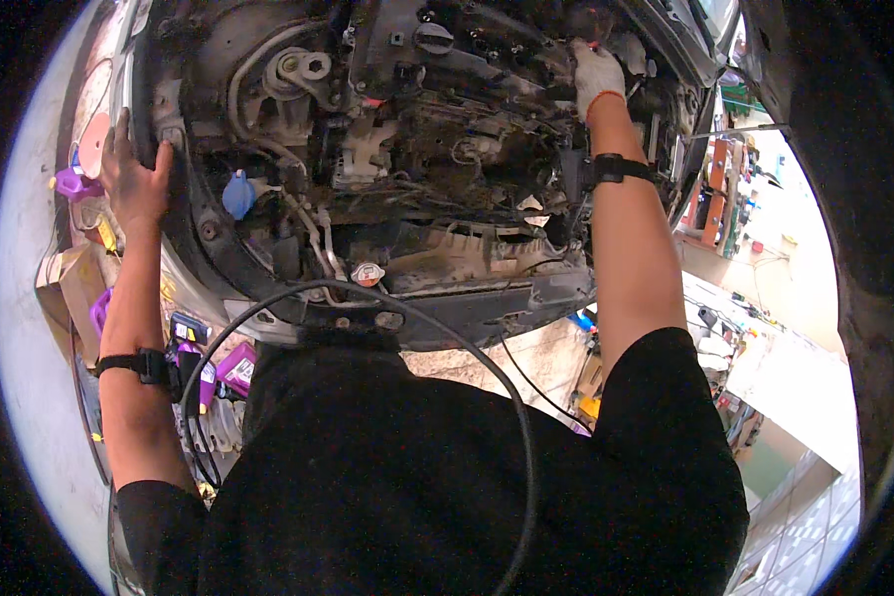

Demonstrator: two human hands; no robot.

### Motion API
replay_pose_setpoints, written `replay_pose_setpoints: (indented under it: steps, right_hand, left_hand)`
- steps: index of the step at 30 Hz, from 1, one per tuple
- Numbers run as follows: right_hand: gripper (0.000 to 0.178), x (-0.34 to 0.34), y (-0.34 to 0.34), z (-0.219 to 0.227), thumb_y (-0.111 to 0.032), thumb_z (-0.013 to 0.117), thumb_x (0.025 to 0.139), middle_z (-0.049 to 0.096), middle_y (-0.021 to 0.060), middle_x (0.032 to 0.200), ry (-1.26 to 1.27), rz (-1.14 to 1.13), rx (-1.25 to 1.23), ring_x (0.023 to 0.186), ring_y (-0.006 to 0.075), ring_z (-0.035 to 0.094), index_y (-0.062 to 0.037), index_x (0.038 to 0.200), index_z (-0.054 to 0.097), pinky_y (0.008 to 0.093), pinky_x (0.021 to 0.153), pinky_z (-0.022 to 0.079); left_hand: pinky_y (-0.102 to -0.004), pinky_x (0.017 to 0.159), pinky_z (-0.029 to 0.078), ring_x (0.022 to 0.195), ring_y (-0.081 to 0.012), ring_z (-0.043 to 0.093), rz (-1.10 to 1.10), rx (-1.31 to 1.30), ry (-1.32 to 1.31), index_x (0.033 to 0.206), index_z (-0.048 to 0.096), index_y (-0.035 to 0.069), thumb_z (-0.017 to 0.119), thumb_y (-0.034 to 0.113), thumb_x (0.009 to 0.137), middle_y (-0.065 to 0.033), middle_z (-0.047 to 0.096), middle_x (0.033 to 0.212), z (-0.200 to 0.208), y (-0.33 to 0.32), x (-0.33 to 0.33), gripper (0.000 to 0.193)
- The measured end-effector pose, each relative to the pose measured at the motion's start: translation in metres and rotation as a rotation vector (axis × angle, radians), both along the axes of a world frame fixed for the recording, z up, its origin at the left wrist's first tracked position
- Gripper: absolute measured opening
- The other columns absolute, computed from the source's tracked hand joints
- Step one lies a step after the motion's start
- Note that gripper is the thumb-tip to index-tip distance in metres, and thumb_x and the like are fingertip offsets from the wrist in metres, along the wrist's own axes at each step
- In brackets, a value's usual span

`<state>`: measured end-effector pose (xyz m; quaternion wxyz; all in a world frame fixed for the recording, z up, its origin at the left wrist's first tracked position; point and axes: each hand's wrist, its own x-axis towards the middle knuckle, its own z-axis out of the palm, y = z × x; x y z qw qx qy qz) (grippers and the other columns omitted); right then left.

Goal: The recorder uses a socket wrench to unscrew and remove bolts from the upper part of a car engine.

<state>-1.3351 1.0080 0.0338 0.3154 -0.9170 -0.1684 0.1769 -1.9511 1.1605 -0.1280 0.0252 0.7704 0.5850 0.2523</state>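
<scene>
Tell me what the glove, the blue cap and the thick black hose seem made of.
The whitish glove: probably knitted cloth, matt, with an orange-red cuff edge.
The blue cap: likely moulded plastic, judging by its solid, even colour.
The black hose: perhaps rubber or soft plastic outside, smooth, bending in a wide curve; its core is hidden.

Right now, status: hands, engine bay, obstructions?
Left hand spread on fender edge. White-gloved right hand at engine bay's far right; grip unclear. Black cable crosses view.

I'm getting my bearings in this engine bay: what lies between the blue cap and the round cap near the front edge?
In the head view, pale pipes run between the blue cap and the round cap.
</scene>
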Motion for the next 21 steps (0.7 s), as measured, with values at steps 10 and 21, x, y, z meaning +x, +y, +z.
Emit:
replay_pose_setpoints:
  steps: [10, 21]
  right_hand:
    - [0.046, 0.01, 0.021, -0.009, -0.045, 0.066, 0.095, 0.073, 0.0184, 0.107, -0.414, 0.719, -0.314, 0.102, 0.0368, 0.068, -0.0115, 0.126, 0.07, 0.0466, 0.092, 0.051]
    - [0.043, 0.012, 0.035, -0.029, -0.037, 0.067, 0.095, 0.07, 0.0184, 0.126, -0.537, 0.726, -0.91, 0.116, 0.0369, 0.067, -0.0067, 0.125, 0.07, 0.0462, 0.1, 0.054]
  left_hand:
    - [-0.0537, 0.12, 0.033, 0.148, -0.0394, 0.038, -0.027, -0.017, 0.011, 0.159, 0.038, 0.024, 0.073, 0.049, 0.089, -0.0199, 0.043, 0.158, -0.002, 0.003, -0.004, 0.083]
    - [-0.0532, 0.118, 0.033, 0.145, -0.0429, 0.038, -0.014, -0.048, 0.128, 0.159, 0.036, 0.015, 0.075, 0.054, 0.087, -0.0232, 0.041, 0.158, 0.018, 0.007, 0.006, 0.09]
